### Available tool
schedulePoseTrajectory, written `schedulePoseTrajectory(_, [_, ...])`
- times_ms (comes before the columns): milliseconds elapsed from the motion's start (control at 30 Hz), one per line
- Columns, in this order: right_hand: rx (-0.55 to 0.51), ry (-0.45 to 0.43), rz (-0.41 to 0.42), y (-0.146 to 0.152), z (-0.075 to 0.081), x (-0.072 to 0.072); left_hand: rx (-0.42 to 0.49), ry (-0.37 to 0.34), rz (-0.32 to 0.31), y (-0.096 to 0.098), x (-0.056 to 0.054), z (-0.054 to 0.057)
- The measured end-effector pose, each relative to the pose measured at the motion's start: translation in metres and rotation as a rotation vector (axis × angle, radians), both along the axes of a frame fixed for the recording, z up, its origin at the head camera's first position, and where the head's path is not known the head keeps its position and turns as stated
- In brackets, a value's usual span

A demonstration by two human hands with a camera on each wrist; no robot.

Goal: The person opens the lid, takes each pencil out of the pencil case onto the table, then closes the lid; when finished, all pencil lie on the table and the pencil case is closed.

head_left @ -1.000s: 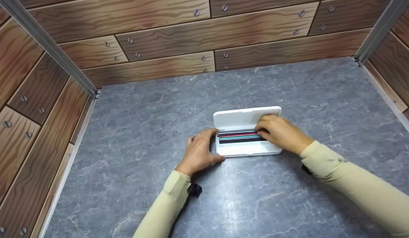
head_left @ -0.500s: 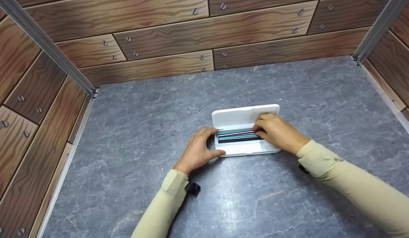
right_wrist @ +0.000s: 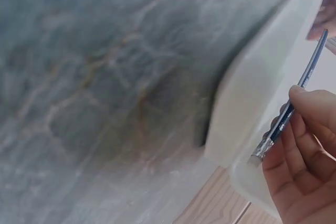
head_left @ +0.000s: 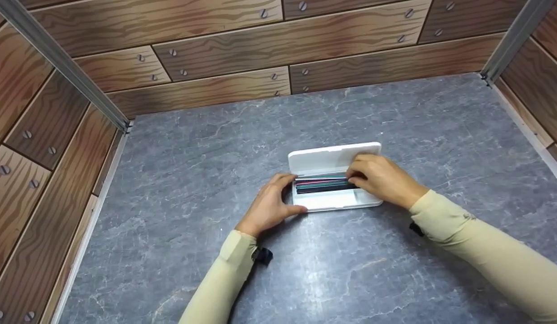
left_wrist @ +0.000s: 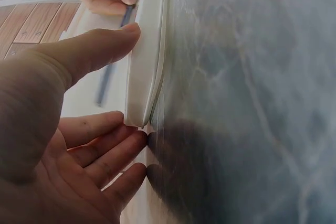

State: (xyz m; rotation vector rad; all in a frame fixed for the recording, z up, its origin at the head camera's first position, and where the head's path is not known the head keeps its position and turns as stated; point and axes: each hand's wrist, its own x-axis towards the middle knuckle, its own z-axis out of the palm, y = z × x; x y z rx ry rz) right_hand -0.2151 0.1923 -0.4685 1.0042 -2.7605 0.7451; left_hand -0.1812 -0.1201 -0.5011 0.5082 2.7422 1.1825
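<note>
A white pencil case (head_left: 325,200) lies on the grey marbled table with its lid (head_left: 319,163) raised at the back. Several pencils (head_left: 321,186) in dark blue, teal and red tones lie side by side inside. My left hand (head_left: 270,206) holds the case's left end, thumb at the near side and fingers round the far corner. Over the right part of the case, my right hand (head_left: 381,177) pinches a dark blue pencil (right_wrist: 286,111). The right wrist view shows that pencil's silver band and eraser end, tilted above the case. My right fingers cover the right ends of the other pencils.
The marbled table (head_left: 206,171) surrounds the case. Wood-patterned panels (head_left: 224,63) stand at the back and both sides, with metal posts (head_left: 98,99) in the corners. A small black device (head_left: 262,256) sits at my left wrist.
The pencils have shifted within the case, so their coloured stripes lie differently. My right hand has moved slightly while keeping its pinch. My left hand stays at the case's left end.
</note>
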Motion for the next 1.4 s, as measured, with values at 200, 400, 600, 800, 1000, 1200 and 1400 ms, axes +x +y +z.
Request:
schedulePoseTrajectory(200, [-0.165, -0.037, -0.036, 0.01, 0.012, 0.009, -0.005, -0.013, 0.0, 0.001, 0.0, 0.003])
schedulePoseTrajectory(400, [-0.304, -0.128, -0.149, 0.028, 0.024, 0.02, -0.007, -0.022, 0.001, 0.002, 0.001, 0.002])
schedulePoseTrajectory(600, [-0.394, -0.195, -0.36, 0.053, 0.028, 0.026, -0.007, -0.029, -0.001, 0.003, 0.002, 0.002])
schedulePoseTrajectory(800, [-0.376, -0.274, -0.562, 0.073, 0.02, 0.029, -0.009, -0.035, 0.005, 0.002, 0.003, 0.003])
schedulePoseTrajectory(1000, [-0.276, -0.362, -0.656, 0.078, 0.003, 0.03, -0.009, -0.032, -0.001, 0.004, 0.002, 0.002])
schedulePoseTrajectory(1200, [-0.183, -0.433, -0.662, 0.078, -0.01, 0.027, -0.007, -0.036, -0.001, 0.004, 0.003, 0.001])
schedulePoseTrajectory(1400, [-0.143, -0.444, -0.646, 0.071, -0.011, 0.029, -0.002, -0.04, -0.002, 0.003, 0.002, 0.003])
